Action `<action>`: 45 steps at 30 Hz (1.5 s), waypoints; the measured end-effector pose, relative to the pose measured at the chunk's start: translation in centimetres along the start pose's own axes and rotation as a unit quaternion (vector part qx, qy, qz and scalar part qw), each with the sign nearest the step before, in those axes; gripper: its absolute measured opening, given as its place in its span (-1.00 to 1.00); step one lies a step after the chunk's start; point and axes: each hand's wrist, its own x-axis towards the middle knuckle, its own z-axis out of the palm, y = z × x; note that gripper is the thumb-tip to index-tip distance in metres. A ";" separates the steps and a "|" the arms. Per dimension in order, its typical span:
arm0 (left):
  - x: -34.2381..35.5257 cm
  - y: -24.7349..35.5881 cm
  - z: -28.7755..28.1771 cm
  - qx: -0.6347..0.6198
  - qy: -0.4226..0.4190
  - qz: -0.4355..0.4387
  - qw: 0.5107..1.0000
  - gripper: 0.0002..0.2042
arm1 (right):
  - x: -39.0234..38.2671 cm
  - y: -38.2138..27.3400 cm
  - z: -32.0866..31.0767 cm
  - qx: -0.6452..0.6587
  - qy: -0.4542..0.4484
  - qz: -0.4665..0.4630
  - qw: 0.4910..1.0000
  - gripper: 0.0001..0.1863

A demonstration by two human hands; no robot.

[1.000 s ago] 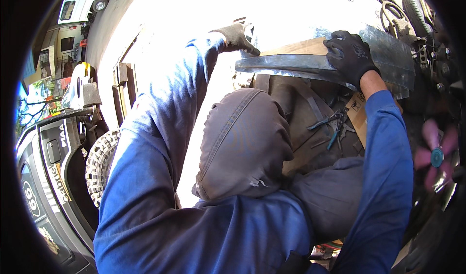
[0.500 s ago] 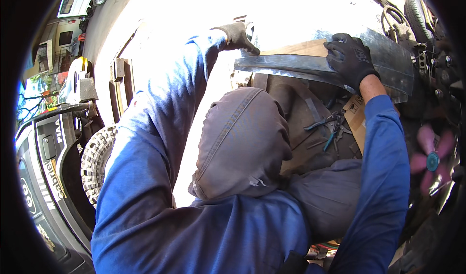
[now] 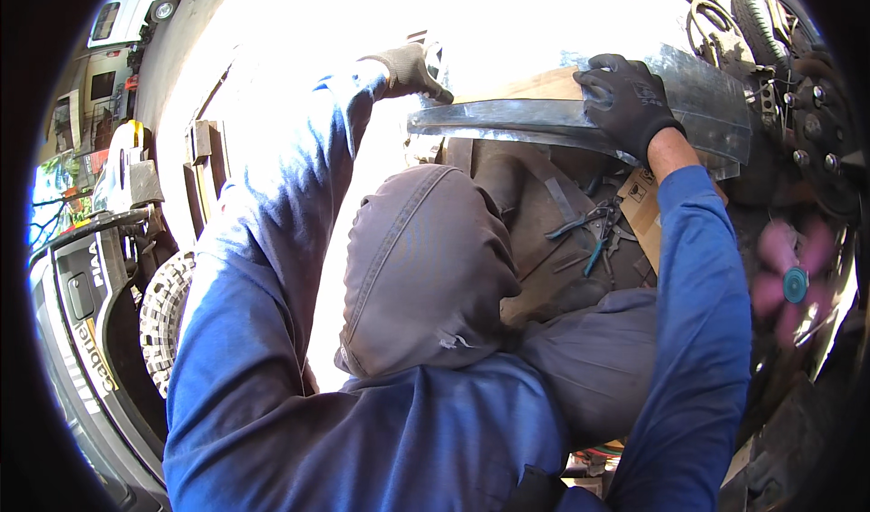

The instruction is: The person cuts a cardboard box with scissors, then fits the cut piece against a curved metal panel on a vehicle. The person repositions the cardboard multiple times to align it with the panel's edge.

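A shiny metal sheet (image 3: 702, 104) with a folded strip along its near edge lies across my knees' far side. My right hand (image 3: 627, 102), in a dark glove, is closed over that folded edge, fingers curled. At the sheet's left end, my gloved left hand (image 3: 406, 68) grips the edge, one digit reaching onto the metal; strong glare washes out part of it. Between my hands, a brown cardboard-coloured patch (image 3: 535, 86) shows against the sheet. Below it on the ground lie locking pliers (image 3: 598, 231) with blue-green handles, apart from both hands.
A printed cardboard piece (image 3: 642, 217) lies by my right forearm. Further right are a pink-bladed fan (image 3: 795, 284), a tyre (image 3: 759, 23) and dark machine parts. To the left stand a dark vehicle (image 3: 86, 331), its knobbly tyre (image 3: 168, 322) and a metal post (image 3: 201, 163).
The whole view has shifted slightly, so everything sits a little further left. Both hands keep their places on the metal sheet.
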 end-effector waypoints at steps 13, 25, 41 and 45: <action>-0.7 1.2 -0.4 0.005 0.003 -0.015 1.000 -0.45 | 0.1 0.2 0.1 -0.014 -0.011 -0.006 1.000 -0.47; -1.4 2.1 -0.5 -0.056 0.016 -0.001 0.998 -0.40 | -0.3 0.0 0.3 -0.005 -0.027 0.001 1.000 -0.48; -0.5 1.1 -0.1 -0.054 0.002 -0.006 0.999 -0.37 | -0.4 0.4 0.7 0.019 -0.029 -0.003 0.999 -0.46; -0.7 1.4 -0.4 -0.046 0.004 -0.003 0.999 -0.36 | -0.4 0.3 0.5 0.018 -0.029 0.000 0.999 -0.46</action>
